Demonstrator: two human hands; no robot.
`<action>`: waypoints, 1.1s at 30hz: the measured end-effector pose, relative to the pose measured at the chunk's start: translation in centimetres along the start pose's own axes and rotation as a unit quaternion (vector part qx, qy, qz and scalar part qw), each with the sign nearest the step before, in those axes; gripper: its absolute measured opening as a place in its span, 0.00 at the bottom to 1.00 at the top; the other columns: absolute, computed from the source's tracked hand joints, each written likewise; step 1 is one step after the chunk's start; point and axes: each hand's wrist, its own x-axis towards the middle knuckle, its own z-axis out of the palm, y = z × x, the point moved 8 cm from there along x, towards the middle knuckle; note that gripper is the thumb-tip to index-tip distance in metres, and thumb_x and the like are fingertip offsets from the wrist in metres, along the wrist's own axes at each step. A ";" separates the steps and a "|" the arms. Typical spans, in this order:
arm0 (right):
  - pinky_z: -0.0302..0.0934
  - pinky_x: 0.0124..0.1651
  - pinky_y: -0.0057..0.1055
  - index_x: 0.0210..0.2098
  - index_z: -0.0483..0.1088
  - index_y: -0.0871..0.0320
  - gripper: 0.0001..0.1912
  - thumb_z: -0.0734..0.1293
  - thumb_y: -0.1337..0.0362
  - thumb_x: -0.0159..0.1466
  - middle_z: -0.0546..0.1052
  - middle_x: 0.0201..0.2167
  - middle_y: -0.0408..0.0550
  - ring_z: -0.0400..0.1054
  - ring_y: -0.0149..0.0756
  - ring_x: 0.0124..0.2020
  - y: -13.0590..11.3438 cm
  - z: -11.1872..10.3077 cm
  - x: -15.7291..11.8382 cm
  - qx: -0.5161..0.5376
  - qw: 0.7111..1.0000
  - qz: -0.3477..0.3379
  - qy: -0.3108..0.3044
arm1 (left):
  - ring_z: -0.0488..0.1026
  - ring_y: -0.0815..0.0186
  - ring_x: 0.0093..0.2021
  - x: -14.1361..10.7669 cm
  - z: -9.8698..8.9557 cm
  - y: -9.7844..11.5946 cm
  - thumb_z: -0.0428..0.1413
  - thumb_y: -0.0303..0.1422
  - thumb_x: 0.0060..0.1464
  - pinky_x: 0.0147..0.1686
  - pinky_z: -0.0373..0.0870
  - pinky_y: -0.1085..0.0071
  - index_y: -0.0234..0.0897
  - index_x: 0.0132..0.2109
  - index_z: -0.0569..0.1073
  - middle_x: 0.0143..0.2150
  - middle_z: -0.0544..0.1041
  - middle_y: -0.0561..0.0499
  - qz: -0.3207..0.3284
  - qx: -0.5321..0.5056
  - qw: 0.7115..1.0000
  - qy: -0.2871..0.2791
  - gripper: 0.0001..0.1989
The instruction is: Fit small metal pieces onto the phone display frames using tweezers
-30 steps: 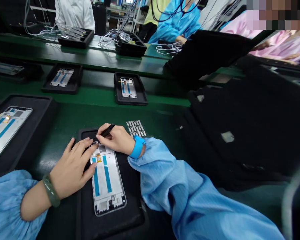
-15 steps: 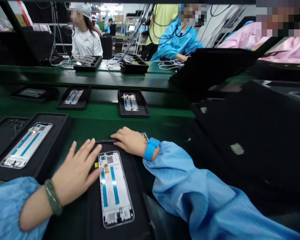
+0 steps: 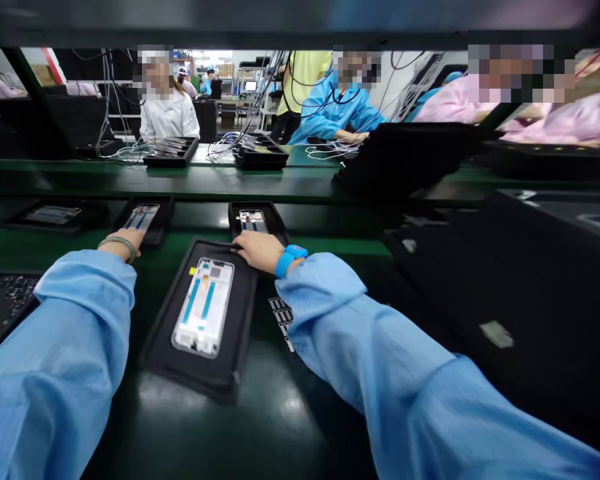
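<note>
Forward on the left, my left hand (image 3: 126, 243) has its fingers curled over the near-left corner of a black tray (image 3: 166, 217) that carries a phone mid-frame (image 3: 144, 216). My right hand (image 3: 259, 251) is closed on the far right corner of a nearer black tray (image 3: 155, 357), which lies at a slant. In this nearer tray rests a silvery phone mid-frame (image 3: 205, 307) with two blue strips and a yellow tab. Just beyond my right hand is another black tray (image 3: 277, 223) with a phone mid-frame (image 3: 253, 220), partly covered by the hand.
A black tray with small dark parts (image 3: 17, 293) lies at the left. A sheet of pale labels (image 3: 281, 319) is by my right sleeve. Black trays (image 3: 480, 287) are piled at the right. Several people work beyond the green ledge (image 3: 205, 180); a grey bar (image 3: 280, 23) crosses overhead.
My left hand has left the near phone mid-frame and reached forward to a back tray. The near tray is farther away and slanted. The left-hand phone tray no longer shows; my sleeve covers that area.
</note>
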 end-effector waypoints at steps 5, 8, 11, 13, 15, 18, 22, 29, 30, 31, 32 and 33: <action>0.60 0.47 0.39 0.45 0.68 0.64 0.18 0.55 0.59 0.66 0.70 0.47 0.62 0.66 0.48 0.48 3.6 0.6 4.8 0.006 0.995 0.103 -0.010 | 0.69 0.62 0.46 0.1 -0.5 -2.1 0.52 0.37 0.56 0.43 0.69 0.59 0.35 0.51 0.66 0.50 0.69 0.45 0.011 0.075 0.997 -0.030 0.17; 0.62 0.47 0.40 0.47 0.66 0.64 0.17 0.59 0.59 0.65 0.69 0.47 0.57 0.66 0.42 0.47 3.9 1.6 6.8 0.028 0.989 0.147 -0.022 | 0.69 0.62 0.46 -1.0 -3.2 -3.5 0.52 0.37 0.56 0.43 0.69 0.59 0.35 0.51 0.66 0.50 0.68 0.46 0.015 0.105 0.994 0.009 0.17; 0.64 0.45 0.40 0.50 0.63 0.63 0.18 0.62 0.60 0.63 0.68 0.48 0.53 0.66 0.37 0.45 3.7 2.1 8.1 0.055 0.983 0.175 -0.023 | 0.69 0.61 0.46 -3.3 -6.7 -3.6 0.47 0.37 0.59 0.45 0.68 0.59 0.32 0.49 0.67 0.48 0.69 0.47 0.023 0.118 0.991 0.063 0.16; 0.64 0.45 0.39 0.49 0.64 0.64 0.18 0.62 0.60 0.63 0.68 0.47 0.54 0.66 0.38 0.45 3.6 2.1 8.6 0.074 0.978 0.192 -0.014 | 0.68 0.58 0.47 -5.2 -8.6 -2.8 0.39 0.36 0.62 0.47 0.65 0.58 0.27 0.49 0.66 0.45 0.68 0.49 0.040 0.120 0.987 0.097 0.19; 0.64 0.45 0.39 0.49 0.64 0.64 0.18 0.62 0.60 0.63 0.68 0.47 0.54 0.66 0.38 0.45 3.4 2.0 8.9 0.099 0.973 0.208 -0.007 | 0.68 0.56 0.47 -7.1 -10.0 -1.7 0.34 0.35 0.63 0.48 0.64 0.57 0.25 0.49 0.65 0.43 0.68 0.49 0.057 0.123 0.983 0.121 0.21; 0.64 0.45 0.40 0.50 0.63 0.62 0.17 0.62 0.61 0.63 0.68 0.48 0.52 0.66 0.37 0.45 2.8 1.7 8.9 0.149 0.965 0.213 -0.005 | 0.68 0.58 0.44 -9.6 -11.0 0.3 0.35 0.35 0.62 0.46 0.65 0.59 0.28 0.46 0.66 0.41 0.68 0.49 0.074 0.136 0.977 0.144 0.19; 0.62 0.46 0.35 0.42 0.69 0.65 0.21 0.58 0.52 0.64 0.73 0.42 0.56 0.68 0.41 0.45 3.7 0.1 6.6 0.223 0.952 0.210 0.015 | 0.67 0.60 0.43 -13.7 -10.3 3.9 0.40 0.35 0.61 0.43 0.66 0.62 0.33 0.43 0.66 0.39 0.68 0.49 0.115 0.153 0.970 0.152 0.14; 0.62 0.29 0.28 0.27 0.70 0.63 0.26 0.54 0.48 0.63 0.74 0.25 0.52 0.69 0.34 0.25 8.3 -1.2 -4.9 0.353 0.904 0.239 0.046 | 0.69 0.65 0.34 -26.0 -3.7 16.3 0.46 0.24 0.54 0.34 0.66 0.68 0.40 0.38 0.68 0.35 0.72 0.51 0.287 0.134 0.938 0.141 0.09; 0.62 0.26 0.28 0.26 0.68 0.63 0.27 0.53 0.47 0.63 0.73 0.23 0.51 0.68 0.33 0.22 8.4 -0.9 -6.7 0.374 0.894 0.241 0.049 | 0.69 0.65 0.33 -27.7 -2.4 18.1 0.47 0.21 0.51 0.33 0.66 0.69 0.40 0.38 0.67 0.35 0.72 0.52 0.313 0.125 0.932 0.130 0.11; 0.61 0.23 0.28 0.26 0.67 0.62 0.28 0.53 0.45 0.63 0.72 0.22 0.50 0.66 0.31 0.18 8.2 -0.3 -8.5 0.397 0.883 0.244 0.051 | 0.69 0.66 0.31 -29.2 -1.1 19.9 0.49 0.19 0.49 0.31 0.66 0.70 0.41 0.37 0.67 0.33 0.72 0.54 0.342 0.118 0.924 0.121 0.12; 0.61 0.20 0.28 0.26 0.65 0.62 0.27 0.52 0.44 0.63 0.71 0.21 0.49 0.65 0.30 0.16 7.9 0.4 -10.2 0.421 0.871 0.247 0.053 | 0.69 0.66 0.29 -30.7 0.0 21.4 0.50 0.20 0.48 0.28 0.66 0.70 0.41 0.36 0.66 0.31 0.72 0.54 0.367 0.109 0.915 0.127 0.11; 0.62 0.19 0.28 0.27 0.64 0.62 0.26 0.52 0.45 0.63 0.70 0.21 0.48 0.65 0.29 0.16 7.5 1.2 -11.8 0.446 0.859 0.248 0.053 | 0.69 0.66 0.27 -31.8 1.0 22.7 0.51 0.21 0.48 0.25 0.65 0.70 0.41 0.34 0.66 0.29 0.72 0.55 0.383 0.108 0.906 0.142 0.09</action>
